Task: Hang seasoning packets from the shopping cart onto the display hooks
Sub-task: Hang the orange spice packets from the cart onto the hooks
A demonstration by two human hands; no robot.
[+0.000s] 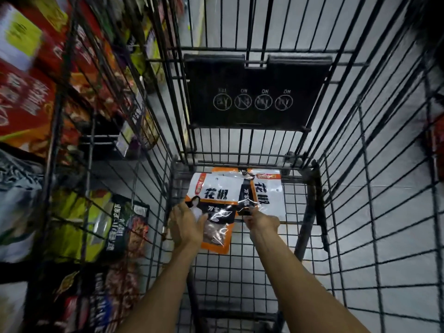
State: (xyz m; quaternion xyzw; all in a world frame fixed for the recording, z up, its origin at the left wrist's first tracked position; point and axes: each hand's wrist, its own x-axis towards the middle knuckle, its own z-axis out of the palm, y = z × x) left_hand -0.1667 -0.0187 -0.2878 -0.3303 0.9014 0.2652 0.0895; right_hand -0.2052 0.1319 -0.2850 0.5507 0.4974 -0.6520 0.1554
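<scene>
You are leaning deep into the shopping cart, both arms reaching down to its wire floor, where the seasoning packets lie in a loose overlapping pile against the far end. Your left hand is spread open and laid flat on the lower left part of the nearest packet, its thumb angled over the clear window, likely to pin the slippery film so the pile does not slide. Your right hand is closed in a pinch on the edge of a packet to the right (thin, glossy film asks for a fingertip grip rather than a full grasp).

How many packets are stacked is hard to tell, since they cover one another and glare blots the print. Your right fingertips are hidden under the hand, so the exact hold is unclear. The display hooks are not in sight; the goods on the shelves to your left are smeared by blur.
</scene>
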